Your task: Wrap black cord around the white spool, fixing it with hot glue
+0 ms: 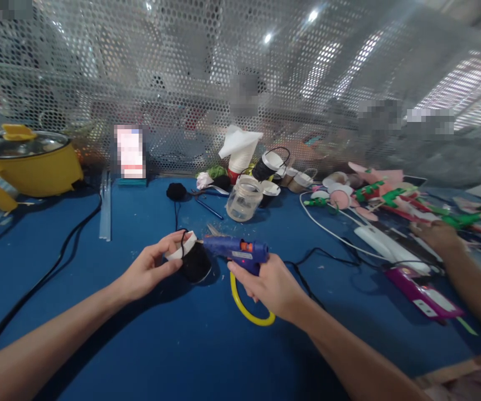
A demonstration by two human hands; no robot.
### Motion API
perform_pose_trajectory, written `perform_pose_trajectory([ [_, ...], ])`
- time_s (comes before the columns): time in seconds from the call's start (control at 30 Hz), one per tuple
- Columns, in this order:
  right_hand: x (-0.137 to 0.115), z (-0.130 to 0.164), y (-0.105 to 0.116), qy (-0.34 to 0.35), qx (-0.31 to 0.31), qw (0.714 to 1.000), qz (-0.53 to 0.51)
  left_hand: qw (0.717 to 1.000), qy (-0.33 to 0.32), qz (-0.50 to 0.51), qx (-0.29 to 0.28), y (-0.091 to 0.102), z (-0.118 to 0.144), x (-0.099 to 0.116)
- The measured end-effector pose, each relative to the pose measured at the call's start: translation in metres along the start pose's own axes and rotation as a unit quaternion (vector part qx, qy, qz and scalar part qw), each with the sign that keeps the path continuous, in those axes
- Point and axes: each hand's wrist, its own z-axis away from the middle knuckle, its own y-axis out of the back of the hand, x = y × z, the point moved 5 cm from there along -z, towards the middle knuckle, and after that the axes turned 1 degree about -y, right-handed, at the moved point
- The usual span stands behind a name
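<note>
Left hand [150, 270]: fingers wrapped around a small cup wound in black yarn [194, 262], thumb on the near side, fingertips over its white rim [181, 248]. The cup is tipped on its side with the rim toward the palm, probably so the wound wall faces the nozzle. It hangs just above the blue tabletop [140, 345]; whether it touches the surface cannot be told.

Right hand [271, 287]: fingers closed on the grip of a blue glue gun [236, 250], held level, nozzle pointing left and meeting the cup just beyond the left fingertips. A yellow loop [248, 312] curves below the right fingers, its role unclear. The gun's black cord [328, 259] runs off to the right of the knuckles, slack on the tabletop.

Room: ahead of both sets of fingers lies a bare strip, then a clear jar [244, 199], a ball of black yarn [176, 191] and finished cups [271, 161]. Right of the right fingers, well apart: a purple device [422, 295], a white power strip [390, 248] and a heap of pink and green craft pieces [390, 195], where another person's hand [436, 234] rests. Left of the left fingers, open blue surface up to a yellow pot [27, 161] by the far mesh screen [181, 83]. The near edge is out of view.
</note>
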Motion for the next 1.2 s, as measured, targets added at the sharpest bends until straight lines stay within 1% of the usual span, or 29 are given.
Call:
perform_pose_trajectory([
  [0.1,0.000,0.003,-0.001,-0.026,-0.011,1.000,0.000,1.000,0.002,0.000,0.002,-0.001,0.000,0.002],
  [0.17,-0.001,0.004,-0.001,-0.031,-0.011,0.999,-0.006,1.000,0.005,-0.001,0.003,-0.001,0.000,0.003],
  [0.27,-0.001,0.004,-0.001,-0.039,-0.003,0.999,-0.008,1.000,0.009,-0.001,0.006,-0.001,0.000,0.004],
  [0.37,0.001,0.005,-0.002,-0.053,0.013,0.998,0.011,1.000,0.006,-0.007,0.005,-0.001,0.000,0.003],
  [0.47,-0.002,0.009,-0.007,-0.027,0.037,0.999,0.005,1.000,0.002,-0.008,0.011,-0.001,0.000,0.002],
  [0.57,-0.008,0.012,-0.012,0.008,0.044,0.999,-0.026,1.000,-0.001,-0.011,0.017,0.000,0.000,0.001],
  [0.63,-0.010,0.013,-0.014,0.015,0.042,0.998,-0.032,1.000,-0.002,-0.014,0.014,0.000,0.000,0.001],
  [0.73,-0.009,0.012,-0.012,0.016,0.046,0.999,-0.013,1.000,-0.005,-0.016,0.009,0.000,0.001,0.001],
  [0.83,-0.004,0.010,-0.007,-0.014,0.033,0.999,0.015,1.000,-0.007,-0.024,0.005,0.000,0.001,0.003],
  [0.93,0.001,0.006,-0.004,-0.046,0.005,0.999,0.004,1.000,-0.004,-0.021,0.000,0.000,0.002,0.004],
  [1.03,0.001,0.001,-0.003,-0.035,-0.010,0.999,-0.014,1.000,0.002,-0.003,0.003,0.000,0.001,0.004],
  [1.13,-0.001,-0.003,-0.003,-0.015,-0.015,0.999,-0.026,1.000,0.003,-0.002,0.006,0.001,0.001,0.003],
  [1.2,-0.001,-0.004,-0.002,-0.014,-0.018,0.999,-0.037,1.000,0.004,-0.003,0.008,0.001,0.001,0.002],
])
